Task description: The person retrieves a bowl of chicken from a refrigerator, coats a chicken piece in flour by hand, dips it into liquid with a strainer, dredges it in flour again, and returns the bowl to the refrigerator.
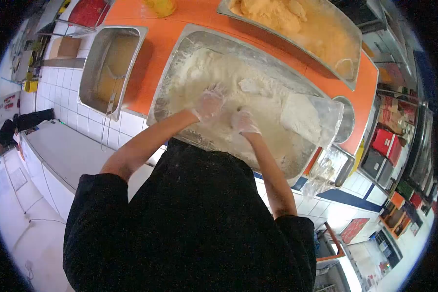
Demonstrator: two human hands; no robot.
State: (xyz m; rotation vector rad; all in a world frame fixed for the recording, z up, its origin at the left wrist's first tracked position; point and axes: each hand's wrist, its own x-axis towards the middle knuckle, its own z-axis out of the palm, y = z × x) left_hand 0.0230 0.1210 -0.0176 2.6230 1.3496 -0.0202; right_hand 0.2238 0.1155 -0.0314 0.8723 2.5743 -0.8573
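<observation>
A wide metal tray (163, 92) of white flour lies on the orange counter in front of me. My left hand (211, 102), in a clear glove dusted with flour, has its fingers spread over the flour on the tray's left side. In a like glove, my right hand (246, 121) is in the flour near the middle, its fingers curled; whatever it may hold is hidden. A flour-coated lump (253, 86) lies just beyond the hands. To their right, a clear plastic bag of flour (301, 117) rests in the tray.
On the left is a metal pan (82, 80) of brownish liquid with a wire-handled tool (113, 92). A long tray (359, 58) of orange powder stands beyond the flour. A round metal bowl (344, 121) and a small metal container (344, 168) sit at the right.
</observation>
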